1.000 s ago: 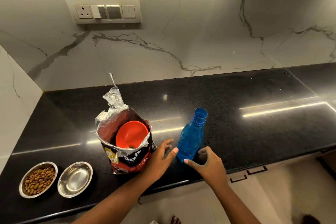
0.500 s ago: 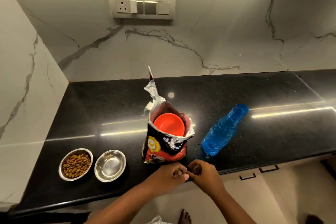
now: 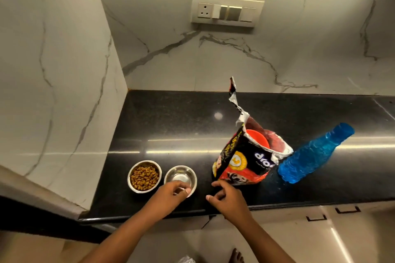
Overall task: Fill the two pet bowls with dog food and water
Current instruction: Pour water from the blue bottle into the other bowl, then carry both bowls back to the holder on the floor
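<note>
Two small steel bowls stand side by side near the counter's front edge. The left bowl [image 3: 130, 174] is full of brown kibble. The right bowl [image 3: 181, 173] is bare and shiny inside. My left hand [image 3: 168, 196] pinches that bowl's near rim. My right hand [image 3: 228, 198] is loosely curled at the base of the open dog food bag [image 3: 241, 168], with nothing visible in it. An orange scoop [image 3: 257, 140] sits inside the bag. A blue plastic bottle [image 3: 310, 156] stands to the right of the bag, apart from both hands.
The black stone counter [image 3: 171, 126] ends at a marble side wall [image 3: 53, 92] on the left and a marble back wall with a switch panel [image 3: 226, 10]. Cabinet fronts with dark handles [image 3: 316, 218] lie below the front edge.
My view has swung left. My left hand has moved from beside my right hand over to the bare bowl's rim. My right hand has stayed in front of the bag.
</note>
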The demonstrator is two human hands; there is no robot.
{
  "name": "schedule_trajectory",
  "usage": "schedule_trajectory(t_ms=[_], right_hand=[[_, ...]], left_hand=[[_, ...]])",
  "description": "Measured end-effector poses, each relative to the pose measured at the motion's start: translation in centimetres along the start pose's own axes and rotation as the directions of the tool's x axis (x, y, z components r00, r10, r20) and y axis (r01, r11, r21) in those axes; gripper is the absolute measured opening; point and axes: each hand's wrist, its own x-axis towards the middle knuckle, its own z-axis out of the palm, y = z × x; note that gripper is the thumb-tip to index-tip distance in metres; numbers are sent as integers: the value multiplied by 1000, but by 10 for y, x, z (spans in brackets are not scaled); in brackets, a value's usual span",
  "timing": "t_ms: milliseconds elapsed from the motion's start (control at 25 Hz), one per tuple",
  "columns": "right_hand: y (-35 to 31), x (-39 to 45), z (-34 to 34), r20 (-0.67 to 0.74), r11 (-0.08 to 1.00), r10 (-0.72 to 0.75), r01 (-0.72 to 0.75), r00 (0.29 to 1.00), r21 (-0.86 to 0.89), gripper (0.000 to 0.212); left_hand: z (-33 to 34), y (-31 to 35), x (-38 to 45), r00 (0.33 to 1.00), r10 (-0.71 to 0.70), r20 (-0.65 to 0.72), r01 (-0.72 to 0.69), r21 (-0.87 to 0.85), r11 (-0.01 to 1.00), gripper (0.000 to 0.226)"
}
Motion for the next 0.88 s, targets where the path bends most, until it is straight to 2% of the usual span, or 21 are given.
schedule_trajectory(t_ms=[160, 280, 360, 440, 560, 640, 880], right_hand=[[-25, 13, 26, 39, 996, 19, -22, 999, 85, 49], [-42, 14, 40, 94, 969, 119, -136, 989, 206, 54], [-48, 15, 47, 131, 937, 177, -207, 976, 280, 54], [-53, 15, 51, 157, 910, 209, -251, 965, 329, 52], [-59, 10, 51, 203, 878, 224, -288, 953, 383, 50], [-63, 8, 49, 234, 843, 230, -313, 945, 438, 48], [-64, 14, 47, 278, 744, 269, -382, 922, 549, 46]], left_hand=[[-43, -28, -12, 971, -107, -214, 83, -115, 990, 9], [-70, -61, -19, 892, -138, -431, 157, 9, 988, 4], [-79, -75, -21, 864, -140, -484, 204, 81, 976, 17], [-82, -82, -22, 856, -191, -480, 232, 27, 972, 28], [-78, -83, -17, 870, -295, -396, 221, -223, 950, 35], [-75, -86, -10, 875, -311, -371, 201, -305, 931, 39], [-66, -85, -3, 846, -372, -382, 137, -519, 844, 31]])
